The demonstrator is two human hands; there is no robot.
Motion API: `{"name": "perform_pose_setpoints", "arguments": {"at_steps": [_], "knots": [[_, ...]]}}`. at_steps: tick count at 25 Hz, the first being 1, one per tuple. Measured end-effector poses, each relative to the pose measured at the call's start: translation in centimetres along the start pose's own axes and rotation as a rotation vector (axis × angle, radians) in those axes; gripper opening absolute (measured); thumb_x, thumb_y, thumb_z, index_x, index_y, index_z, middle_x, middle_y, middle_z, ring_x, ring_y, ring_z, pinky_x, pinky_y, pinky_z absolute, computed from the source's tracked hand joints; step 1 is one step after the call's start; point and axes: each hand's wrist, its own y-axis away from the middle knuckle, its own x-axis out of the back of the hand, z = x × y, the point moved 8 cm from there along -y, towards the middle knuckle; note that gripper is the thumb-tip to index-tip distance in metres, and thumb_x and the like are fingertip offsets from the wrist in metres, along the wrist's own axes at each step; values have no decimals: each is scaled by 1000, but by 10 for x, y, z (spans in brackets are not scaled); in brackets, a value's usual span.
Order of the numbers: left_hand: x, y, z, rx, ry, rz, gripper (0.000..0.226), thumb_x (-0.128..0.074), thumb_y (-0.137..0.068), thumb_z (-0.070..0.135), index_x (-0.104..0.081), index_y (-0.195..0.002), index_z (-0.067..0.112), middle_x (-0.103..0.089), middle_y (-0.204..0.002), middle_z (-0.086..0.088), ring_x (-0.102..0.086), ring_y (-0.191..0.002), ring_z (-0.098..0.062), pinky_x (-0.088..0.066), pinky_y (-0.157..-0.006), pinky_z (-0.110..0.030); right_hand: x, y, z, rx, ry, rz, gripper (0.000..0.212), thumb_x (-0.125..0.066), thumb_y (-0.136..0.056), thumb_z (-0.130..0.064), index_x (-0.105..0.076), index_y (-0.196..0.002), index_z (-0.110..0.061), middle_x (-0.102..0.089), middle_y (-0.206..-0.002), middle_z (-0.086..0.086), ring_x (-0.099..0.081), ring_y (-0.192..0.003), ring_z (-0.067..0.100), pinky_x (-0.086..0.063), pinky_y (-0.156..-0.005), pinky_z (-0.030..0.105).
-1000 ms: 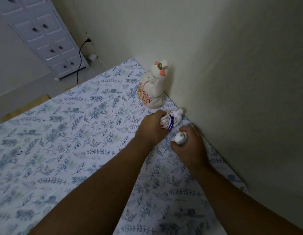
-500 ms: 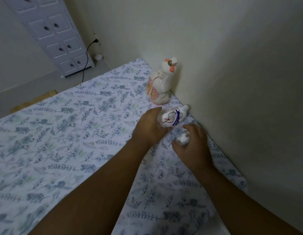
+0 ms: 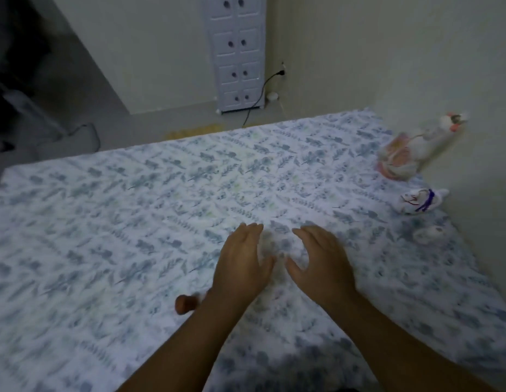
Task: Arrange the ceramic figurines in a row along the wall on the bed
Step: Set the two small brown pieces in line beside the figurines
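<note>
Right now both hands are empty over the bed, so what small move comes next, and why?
Probably the left hand should drop back to the brown piece lying beside its wrist and pick it up. Three figurines already stand along the wall: the tall cat, the fox and the small one. The brown piece alone lies out on the sheet, and the right hand is farther from it.

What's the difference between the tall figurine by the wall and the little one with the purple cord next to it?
The tall figurine stands upright, while the purple-cord figurine sits much lower on the bedsheet. The tall figurine is clearly the bigger of the two. It carries pink and orange markings; the purple-cord figurine has a purple band and thin red lines instead. Both are mostly white, rest near the wall, and neither hand touches them. Blur hides finer detail.
</note>
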Motion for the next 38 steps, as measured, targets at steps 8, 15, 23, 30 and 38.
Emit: {"name": "perform_pose_setpoints", "arguments": {"at_steps": [8,15,23,30,38], "knots": [[45,100,-129,218,93,4,77,-62,-77,54,-42,-145,24,-50,-138,9,-42,-127,-7,-35,-97,-14,-123,42,-115,210,14,-366,69,-66,-81,-47,-50,-144,-25,-53,-143,-4,-46,-135,20,-41,-111,41],[20,83,-141,233,67,-143,20,-63,-87,17,-67,-106,17,-60,-89,2,-57,-83,-16,-40,-67,-23,-122,33,-109,23,-230,-284,12,-74,-86,-17,-65,-89,-24,-67,-88,-8,-63,-88,14,-56,-75,35],[-48,-11,11,-75,67,-215,15,-71,-83,12,-72,-97,16,-61,-93,-2,-57,-83,-15,-46,-73,-23,-12,30,39,-235,-272,41,15,-76,-80,-5,-68,-88,-15,-65,-91,0,-59,-87,15,-51,-79,26],[-171,-70,207,-386,113,-365,32,-68,-88,6,-67,-120,9,-66,-100,-10,-60,-91,-19,-46,-80,-25,88,76,231,-627,-325,325,24,-74,-81,-8,-58,-76,-25,-61,-84,-2,-56,-81,9,-54,-74,24],[-290,-79,310,-508,171,-480,43,-70,-85,4,-63,-127,7,-72,-104,-13,-66,-98,-26,-50,-84,-31,117,124,334,-853,-408,495,3,-68,-89,-8,-68,-87,-8,-67,-90,11,-64,-86,30,-55,-78,49]]}}
